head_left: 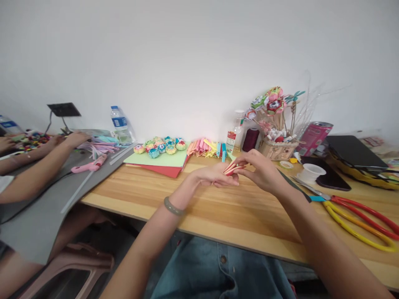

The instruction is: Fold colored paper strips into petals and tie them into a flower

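My left hand (218, 174) is above the wooden table (218, 207), its fingers closed around small folded red and cream paper pieces (232, 167). From the right, my right hand (257, 170) pinches the same pieces between thumb and fingers. A bit of green paper shows at their upper edge. Behind my hands lie a row of folded pink and yellow paper strips (202, 147) and some blue ones (223, 152). Several colourful paper flowers (161, 146) rest on green sheets (156, 159) to the left, with red paper (168, 170) beneath.
Red-handled and yellow-handled scissors (358, 211) lie at right, near a white spool (313, 170) and a black phone (335, 178). A basket of paper flowers (277, 148) stands behind. At left, another person's arms (40, 170) reach over a grey mat (40, 224) beside a pink glue gun (90, 165).
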